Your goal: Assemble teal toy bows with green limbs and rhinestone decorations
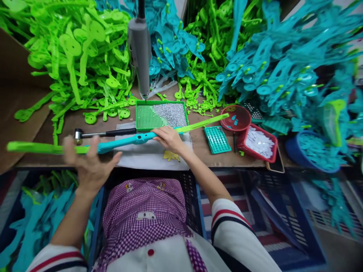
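Note:
A long plastic bar (124,142) with a blue middle and bright green ends lies across in front of me, over the table's front part. My right hand (169,139) grips it right of its middle, fingers curled over the top. My left hand (89,164) is at the bar's left green part, smeared by motion, with its fingers and thumb spread apart. Whether its palm touches the bar is hard to tell. Behind the bar are a hammer (104,133) with a black handle and a green tray (138,116) partly filled with small silvery pieces.
An electric screwdriver (139,53) hangs above the tray. Heaps of green parts (70,45) and blue parts (272,71) cover the back. At right are a teal tray (217,139), a red bowl (244,121), a red basket (270,153) of white pieces and a blue bowl (295,149).

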Motion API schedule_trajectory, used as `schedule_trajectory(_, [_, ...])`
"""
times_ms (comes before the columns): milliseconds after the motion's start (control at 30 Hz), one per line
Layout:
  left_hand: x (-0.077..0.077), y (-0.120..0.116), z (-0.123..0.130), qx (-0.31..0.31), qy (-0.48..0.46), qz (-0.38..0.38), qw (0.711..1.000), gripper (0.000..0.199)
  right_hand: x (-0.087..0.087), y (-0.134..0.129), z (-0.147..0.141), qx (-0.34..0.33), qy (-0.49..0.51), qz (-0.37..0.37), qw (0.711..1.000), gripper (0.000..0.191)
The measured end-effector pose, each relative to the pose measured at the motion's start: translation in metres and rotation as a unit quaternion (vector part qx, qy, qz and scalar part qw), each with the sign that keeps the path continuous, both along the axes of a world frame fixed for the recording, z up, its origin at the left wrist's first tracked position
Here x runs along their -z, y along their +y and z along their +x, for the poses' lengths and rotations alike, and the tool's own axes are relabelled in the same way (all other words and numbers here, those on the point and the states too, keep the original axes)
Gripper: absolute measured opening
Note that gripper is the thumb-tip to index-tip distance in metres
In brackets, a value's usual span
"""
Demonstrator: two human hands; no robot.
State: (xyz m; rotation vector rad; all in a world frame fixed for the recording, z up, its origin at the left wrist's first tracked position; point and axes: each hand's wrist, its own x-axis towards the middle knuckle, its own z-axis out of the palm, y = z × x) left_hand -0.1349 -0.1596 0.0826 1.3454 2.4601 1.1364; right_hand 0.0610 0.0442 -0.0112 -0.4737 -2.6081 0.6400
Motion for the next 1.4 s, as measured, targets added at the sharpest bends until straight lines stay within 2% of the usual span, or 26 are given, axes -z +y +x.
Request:
schedule_trajectory(67, [0.004, 0.016, -0.003, 0.049, 0.047, -0.018, 0.998, 0.065, -0.013, 0.000, 0.004, -0.002, 0.001, 0.004, 1.000, 0.039])
schedule_trajectory(133, [0.001, 0.013, -0.016, 0.037, 0.095, 0.011, 0.995, 0.051, -0.024, -0.002, 0.015, -0.002, 0.016, 0.003, 1.000, 0.040])
schedule_trajectory(200, [-0.007, -0.005, -0.032, -0.053, 0.176, 0.081, 0.980, 0.043, -0.029, -0.004, 0.027, 0.003, 0.034, -0.008, 0.999, 0.042])
schedule_trajectory(233, [-0.013, -0.015, -0.039, -0.109, 0.229, 0.124, 0.959, 0.045, -0.028, -0.004, 0.033, 0.008, 0.040, -0.017, 0.999, 0.042])
schedule_trajectory(300, [-0.025, -0.031, -0.049, -0.180, 0.290, 0.201, 0.918, 0.064, -0.021, -0.004, 0.038, 0.015, 0.043, -0.039, 0.998, 0.044])
schedule_trajectory(333, [-0.029, -0.035, -0.053, -0.185, 0.264, 0.233, 0.917, 0.074, -0.017, -0.004, 0.037, 0.012, 0.040, -0.051, 0.998, 0.046])
schedule_trajectory(367, [-0.033, -0.036, -0.054, -0.174, 0.190, 0.254, 0.932, 0.080, -0.014, -0.003, 0.035, 0.004, 0.037, -0.063, 0.997, 0.047])
schedule_trajectory(400, [-0.034, -0.035, -0.055, -0.148, 0.063, 0.256, 0.953, 0.077, -0.012, -0.001, 0.032, -0.007, 0.032, -0.077, 0.997, 0.048])
schedule_trajectory(433, [-0.034, -0.033, -0.056, -0.121, -0.085, 0.239, 0.960, 0.072, -0.011, -0.001, 0.028, -0.019, 0.025, -0.092, 0.995, 0.049])
schedule_trajectory(500, [-0.031, -0.028, -0.055, -0.088, -0.321, 0.196, 0.922, 0.060, -0.013, -0.004, 0.022, -0.020, 0.015, -0.122, 0.992, 0.047])
schedule_trajectory(533, [-0.028, -0.026, -0.055, -0.089, -0.386, 0.190, 0.898, 0.055, -0.016, -0.010, 0.020, -0.001, 0.019, -0.141, 0.990, 0.045])
schedule_trajectory(600, [-0.025, -0.024, -0.055, -0.111, -0.438, 0.219, 0.865, 0.042, -0.025, -0.036, 0.016, 0.061, 0.051, -0.203, 0.976, 0.040])
schedule_trajectory(633, [-0.023, -0.023, -0.056, -0.125, -0.451, 0.241, 0.850, 0.036, -0.030, -0.056, 0.013, 0.088, 0.073, -0.258, 0.959, 0.037])
schedule_trajectory(667, [-0.023, -0.021, -0.056, -0.137, -0.464, 0.257, 0.836, 0.032, -0.034, -0.079, 0.007, 0.098, 0.093, -0.336, 0.932, 0.035])
schedule_trajectory(700, [-0.023, -0.020, -0.057, -0.148, -0.477, 0.267, 0.824, 0.030, -0.037, -0.105, 0.000, 0.066, 0.099, -0.444, 0.888, 0.036])
schedule_trajectory(733, [-0.023, -0.019, -0.057, -0.156, -0.486, 0.272, 0.816, 0.028, -0.040, -0.131, -0.011, 0.006, 0.088, -0.567, 0.819, 0.039])
schedule_trajectory(800, [-0.025, -0.017, -0.056, -0.169, -0.493, 0.277, 0.807, 0.028, -0.043, -0.174, -0.040, -0.044, 0.081, -0.771, 0.630, 0.052])
schedule_trajectory(833, [-0.026, -0.017, -0.055, -0.175, -0.491, 0.279, 0.807, 0.029, -0.045, -0.188, -0.057, -0.046, 0.094, -0.828, 0.550, 0.058])
schedule_trajectory(867, [-0.026, -0.019, -0.053, -0.181, -0.485, 0.283, 0.808, 0.029, -0.047, -0.198, -0.073, -0.035, 0.108, -0.862, 0.494, 0.061])
schedule_trajectory(900, [-0.027, -0.022, -0.051, -0.185, -0.475, 0.288, 0.811, 0.030, -0.049, -0.202, -0.087, -0.021, 0.117, -0.883, 0.455, 0.061])
schedule_trajectory(967, [-0.025, -0.031, -0.045, -0.183, -0.457, 0.293, 0.820, 0.032, -0.054, -0.201, -0.107, 0.015, 0.134, -0.898, 0.419, 0.059])
schedule_trajectory(1100, [-0.010, -0.050, -0.027, -0.179, -0.439, 0.289, 0.832, 0.048, -0.062, -0.190, -0.114, 0.043, 0.133, -0.902, 0.408, 0.056])
schedule_trajectory(1233, [0.009, -0.054, -0.014, -0.216, -0.445, 0.319, 0.809, 0.049, -0.059, -0.192, -0.111, 0.078, 0.105, -0.902, 0.412, 0.062])
schedule_trajectory(1300, [0.014, -0.051, -0.012, -0.235, -0.449, 0.325, 0.798, 0.048, -0.056, -0.195, -0.113, 0.107, 0.110, -0.887, 0.435, 0.061])
schedule_trajectory(1400, [0.016, -0.047, -0.011, -0.258, -0.420, 0.340, 0.801, 0.040, -0.051, -0.200, -0.120, 0.141, 0.113, -0.856, 0.485, 0.057])
